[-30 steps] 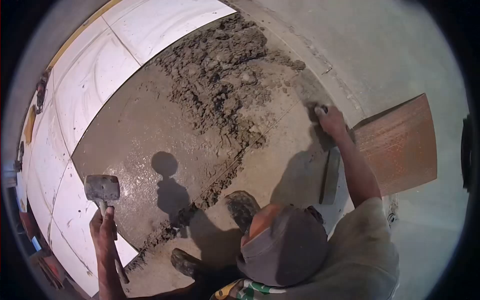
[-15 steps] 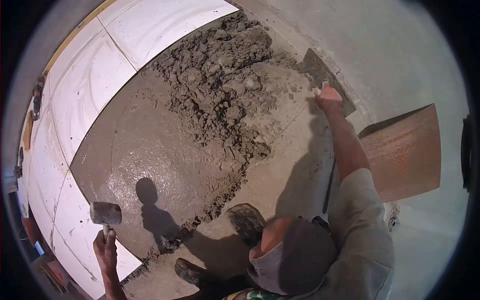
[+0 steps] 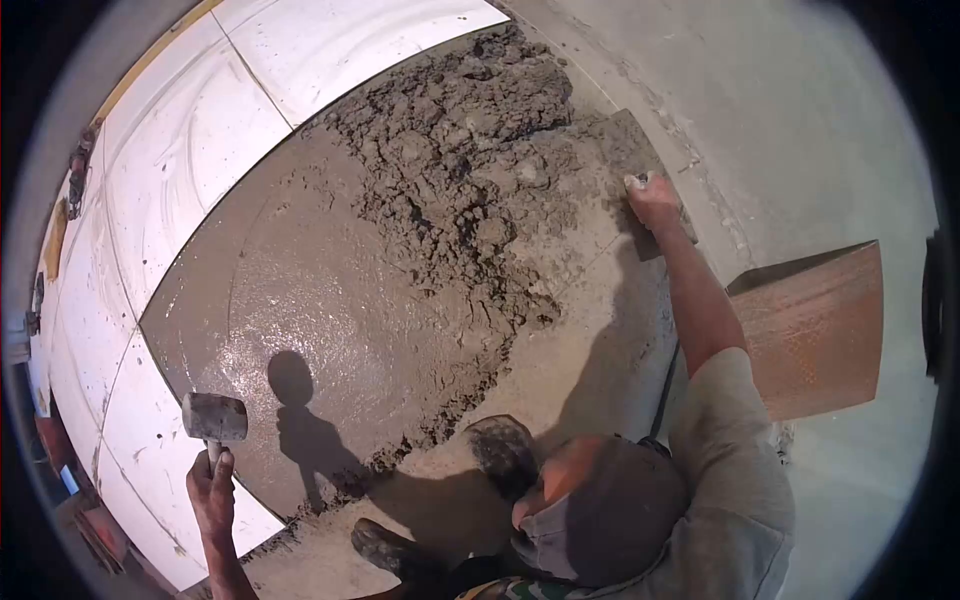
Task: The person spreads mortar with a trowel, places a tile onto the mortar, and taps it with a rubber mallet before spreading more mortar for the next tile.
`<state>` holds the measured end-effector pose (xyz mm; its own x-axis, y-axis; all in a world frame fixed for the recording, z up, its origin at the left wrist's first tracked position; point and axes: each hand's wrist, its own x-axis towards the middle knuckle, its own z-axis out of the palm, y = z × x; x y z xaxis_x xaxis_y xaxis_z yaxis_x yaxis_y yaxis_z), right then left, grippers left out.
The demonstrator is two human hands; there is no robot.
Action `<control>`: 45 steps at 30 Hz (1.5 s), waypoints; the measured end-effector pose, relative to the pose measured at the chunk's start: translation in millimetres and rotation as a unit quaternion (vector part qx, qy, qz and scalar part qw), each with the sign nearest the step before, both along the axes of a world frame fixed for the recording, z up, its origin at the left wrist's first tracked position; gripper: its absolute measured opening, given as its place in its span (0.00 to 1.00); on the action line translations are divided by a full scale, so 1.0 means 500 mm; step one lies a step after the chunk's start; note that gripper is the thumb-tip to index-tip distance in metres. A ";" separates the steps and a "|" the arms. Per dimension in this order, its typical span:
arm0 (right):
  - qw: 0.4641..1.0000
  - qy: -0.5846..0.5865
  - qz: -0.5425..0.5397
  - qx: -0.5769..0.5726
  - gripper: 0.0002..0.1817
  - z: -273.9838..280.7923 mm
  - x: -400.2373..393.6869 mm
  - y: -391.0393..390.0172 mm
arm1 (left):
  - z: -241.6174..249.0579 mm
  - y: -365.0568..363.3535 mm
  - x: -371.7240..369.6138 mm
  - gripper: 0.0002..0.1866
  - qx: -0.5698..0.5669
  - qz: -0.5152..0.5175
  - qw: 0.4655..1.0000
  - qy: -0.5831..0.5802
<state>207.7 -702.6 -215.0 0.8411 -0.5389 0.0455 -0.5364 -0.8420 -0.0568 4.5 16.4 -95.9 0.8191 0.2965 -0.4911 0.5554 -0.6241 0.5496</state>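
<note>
My left hand (image 3: 212, 497) is closed round the handle of a rubber mallet (image 3: 215, 417), its dark head raised upright near the edge of the white tiles (image 3: 70, 340). My right hand (image 3: 655, 203) grips a flat rectangular trowel (image 3: 630, 145), the blade partly hidden behind the hand. The trowel lies at the right edge of a lumpy heap of wet mortar (image 3: 450, 140). Left of the heap, a smooth, shiny mortar bed (image 3: 330, 270) reaches to the tiles.
An orange-brown open container (image 3: 815, 335) stands at right beside the forearm. Dark boots (image 3: 500, 455) rest along the mortar's near edge, below a capped head (image 3: 610, 510). Tools (image 3: 78, 175) lie beyond the tiles at far left. A taut line (image 3: 590, 85) runs past the heap.
The trowel has shifted toward the mortar heap, and the loose mortar beside it looks more spread. The mallet stays raised in nearly the same place. The view has moved slightly.
</note>
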 end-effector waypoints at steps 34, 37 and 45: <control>0.966 -0.077 0.155 0.193 0.21 0.190 -0.050 0.291 | 0.030 -0.031 0.008 0.28 0.046 -0.079 0.995 -0.027; 0.972 0.118 0.203 0.026 0.21 0.066 -0.110 0.289 | 0.037 -0.047 0.014 0.26 0.043 -0.080 0.995 -0.043; 0.990 -0.011 0.099 0.102 0.22 0.097 -0.128 0.266 | 0.030 -0.058 0.018 0.17 0.035 -0.076 0.996 -0.041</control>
<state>143.9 -569.6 -166.3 0.9311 -0.3637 -0.0283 -0.3591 -0.9001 -0.2467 13.6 -12.7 -81.0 0.8935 0.1967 -0.4037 0.4064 -0.7364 0.5408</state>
